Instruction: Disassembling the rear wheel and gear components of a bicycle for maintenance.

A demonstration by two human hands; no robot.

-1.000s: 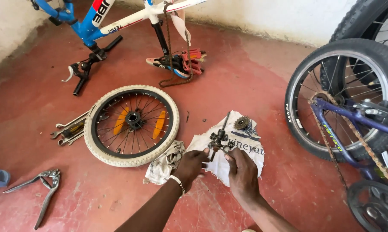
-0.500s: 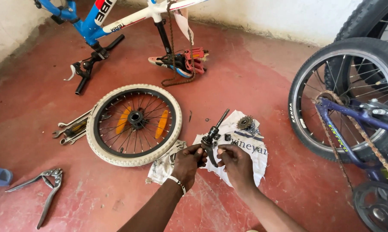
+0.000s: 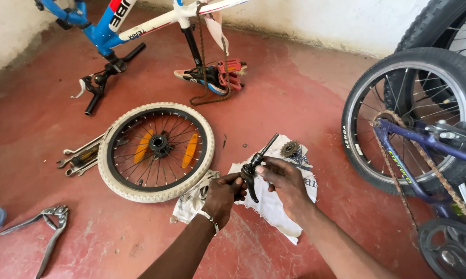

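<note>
Both hands are up over the white cloth (image 3: 274, 206) on the red floor, and between them sits a black brake lever (image 3: 253, 170), its long arm pointing toward one o'clock. The left hand (image 3: 225, 194) has its grip closed around the lever's lower curved end, while the right hand (image 3: 284, 178) pinches the clamp body from the other side, fingers closed on it. A small sprocket (image 3: 290, 149) rests on the cloth at twelve o'clock from the hands. At nine o'clock the white-tyred wheel (image 3: 156, 151) lies flat, already off, with spanners (image 3: 80, 155) beside it and pliers (image 3: 42, 227) at eight o'clock. The lever looks loose from any handlebar; by my read, stripping is done and refitting remains.
</note>
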